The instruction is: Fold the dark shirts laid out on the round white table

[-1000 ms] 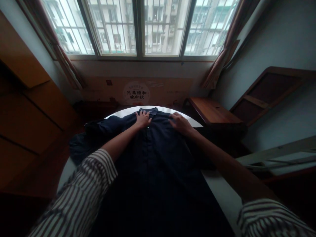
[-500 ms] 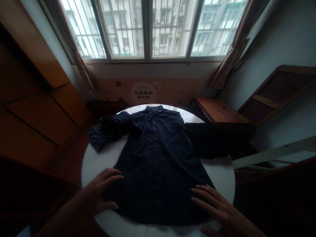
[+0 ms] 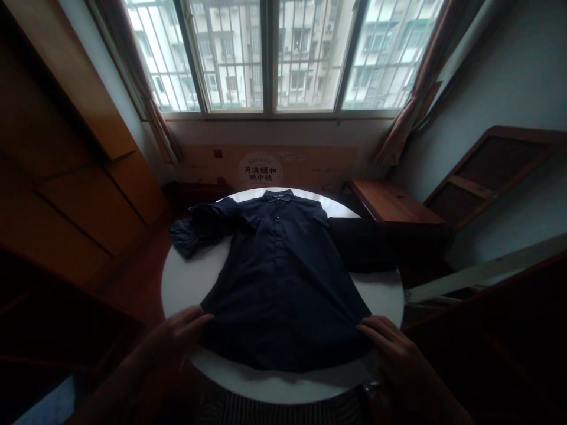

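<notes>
A dark navy button-up shirt (image 3: 283, 277) lies front up on a round white table (image 3: 195, 277), its collar toward the window. The left-hand sleeve is bunched near the table's edge; the right-hand sleeve lies out flatter to the side. My left hand (image 3: 188, 324) pinches the shirt's left side edge near the hem. On the opposite side, my right hand (image 3: 385, 336) grips the edge at about the same height. The cloth between them is fairly taut, with a few faint creases. Both thumbs are partly hidden in shadow.
Beyond the table stands a printed cardboard panel (image 3: 310, 165) under a barred window (image 3: 305, 59). A wooden side table (image 3: 394, 200) is at the back right, with a framed wooden piece (image 3: 482, 165) against the wall. Wooden cabinets (image 3: 75, 218) line the left.
Both hands have closed from spread fingers onto the shirt's side edges. The lower part of the shirt now appears higher in view, with more of the table's near rim showing.
</notes>
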### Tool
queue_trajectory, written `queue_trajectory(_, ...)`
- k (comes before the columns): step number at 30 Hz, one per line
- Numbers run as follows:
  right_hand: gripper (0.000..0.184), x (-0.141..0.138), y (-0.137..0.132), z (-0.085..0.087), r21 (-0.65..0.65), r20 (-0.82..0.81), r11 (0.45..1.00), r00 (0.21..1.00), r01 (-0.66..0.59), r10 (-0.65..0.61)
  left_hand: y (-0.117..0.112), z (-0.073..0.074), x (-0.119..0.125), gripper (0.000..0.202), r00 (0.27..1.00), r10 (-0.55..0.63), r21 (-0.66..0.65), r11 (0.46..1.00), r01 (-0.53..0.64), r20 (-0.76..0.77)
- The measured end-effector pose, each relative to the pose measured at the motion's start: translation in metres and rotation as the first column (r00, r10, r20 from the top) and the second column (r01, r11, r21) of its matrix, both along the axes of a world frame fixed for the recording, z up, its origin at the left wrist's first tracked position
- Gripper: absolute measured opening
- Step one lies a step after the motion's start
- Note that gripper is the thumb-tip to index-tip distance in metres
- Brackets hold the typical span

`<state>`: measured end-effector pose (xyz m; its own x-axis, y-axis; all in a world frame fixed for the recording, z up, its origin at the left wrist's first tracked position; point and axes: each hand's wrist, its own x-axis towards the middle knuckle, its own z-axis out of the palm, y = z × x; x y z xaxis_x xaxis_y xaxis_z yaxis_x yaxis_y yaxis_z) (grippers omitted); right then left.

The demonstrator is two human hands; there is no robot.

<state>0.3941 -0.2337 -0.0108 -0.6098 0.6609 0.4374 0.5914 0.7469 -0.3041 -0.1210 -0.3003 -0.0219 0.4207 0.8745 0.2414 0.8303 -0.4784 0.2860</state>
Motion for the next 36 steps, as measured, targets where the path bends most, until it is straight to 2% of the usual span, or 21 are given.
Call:
queue_trajectory(2,0.052,0.003,-0.009,0.007,-0.081,-0.011,0.996,1.000,-0.024,0.023,-0.009,0.012,-0.003,0.042,1.000,-0.026,-0.058,0.998,0.026,0.003)
queue_trajectory(4,0.049,0.007,-0.012,0.010,-0.159,-0.020,0.987,1.000,-0.021,0.018,-0.016,0.029,-0.003,0.037,0.997,-0.075,-0.113,0.991,0.074,-0.006)
queue_trajectory(7,0.040,0.010,0.007,0.014,-0.187,-0.076,0.982,0.996,0.022,-0.036,-0.008,0.061,0.009,0.026,0.986,-0.162,-0.193,0.970,0.151,-0.041)
queue_trajectory(9,0.034,0.005,0.040,0.021,-0.173,-0.137,0.981,0.984,0.088,-0.113,0.014,0.077,0.024,0.023,0.978,-0.198,-0.200,0.963,0.182,-0.064)
queue_trajectory(12,0.026,-0.016,0.114,0.039,-0.203,-0.147,0.951,0.953,0.235,-0.267,0.079,0.086,0.055,0.025,0.978,-0.192,-0.119,0.976,0.181,-0.085)
queue_trajectory(15,0.026,-0.048,0.198,0.059,-0.224,-0.064,0.892,0.907,0.393,-0.416,0.167,0.075,0.095,0.028,0.982,-0.191,-0.057,0.980,0.190,-0.008)
queue_trajectory(16,0.027,-0.058,0.224,0.065,-0.256,-0.002,0.853,0.882,0.455,-0.471,0.197,0.068,0.109,0.028,0.982,-0.185,-0.052,0.981,0.186,0.021)
queue_trajectory(17,0.028,-0.067,0.248,0.068,-0.305,0.074,0.796,0.847,0.522,-0.527,0.224,0.060,0.122,0.029,0.989,-0.146,-0.042,0.988,0.147,0.030)
queue_trajectory(19,0.027,-0.080,0.288,0.071,-0.348,0.152,0.727,0.801,0.592,-0.579,0.269,0.043,0.144,0.033,1.000,-0.019,-0.047,0.999,0.019,-0.004)
queue_trajectory(21,0.029,-0.087,0.315,0.069,-0.371,0.192,0.688,0.776,0.624,-0.600,0.297,0.025,0.159,0.043,0.993,0.088,-0.081,0.992,-0.094,-0.074)
queue_trajectory(24,0.036,-0.090,0.340,0.063,-0.431,0.231,0.656,0.779,0.619,-0.583,0.312,0.001,0.167,0.056,0.980,0.140,-0.109,0.982,-0.156,-0.139)
queue_trajectory(27,0.034,-0.094,0.352,0.058,-0.526,0.224,0.659,0.836,0.537,-0.502,0.312,-0.012,0.167,0.058,0.980,0.138,-0.081,0.985,-0.150,-0.144)
queue_trajectory(29,0.029,-0.099,0.356,0.058,-0.562,0.177,0.681,0.873,0.469,-0.455,0.312,-0.015,0.167,0.059,0.980,0.141,-0.060,0.987,-0.151,-0.141)
queue_trajectory(32,0.039,-0.106,0.361,0.061,-0.559,0.081,0.724,0.896,0.404,-0.437,0.313,-0.016,0.168,0.059,0.980,0.149,-0.048,0.987,-0.156,-0.136)
queue_trajectory(36,0.038,-0.113,0.362,0.078,-0.520,-0.070,0.784,0.898,0.339,-0.435,0.314,-0.017,0.171,0.060,0.980,0.150,-0.051,0.986,-0.158,-0.127)
